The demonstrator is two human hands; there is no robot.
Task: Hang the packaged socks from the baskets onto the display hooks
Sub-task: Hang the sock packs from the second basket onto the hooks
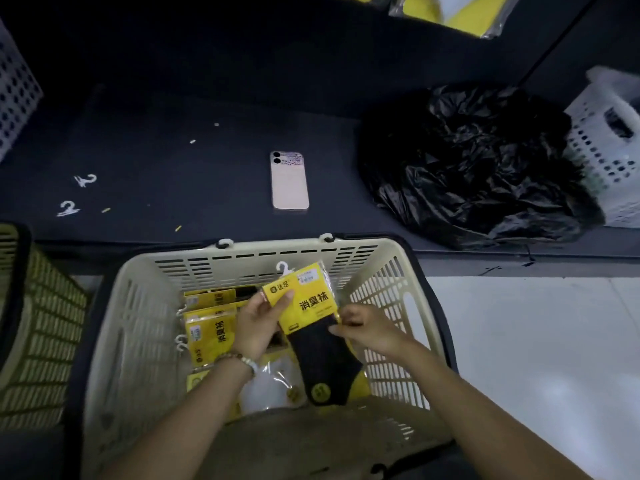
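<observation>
A packaged pair of black socks (311,306) with a yellow card sleeve and a white plastic hanger on top is held over the cream basket (263,254). My left hand (259,323) grips the card's left edge, thumb on its front. My right hand (360,327) pinches the card's lower right corner. Several more yellow sock packs (207,334) lie in the basket below, along with a clear bag holding something white (266,386). No display hook is in view.
A pink phone (289,180) lies on the dark shelf (156,168) beyond the basket, with two loose white hangers (74,194) at its left. A black plastic bag (474,164) and a white perforated bin (609,143) sit at right. A second basket (38,323) stands at left.
</observation>
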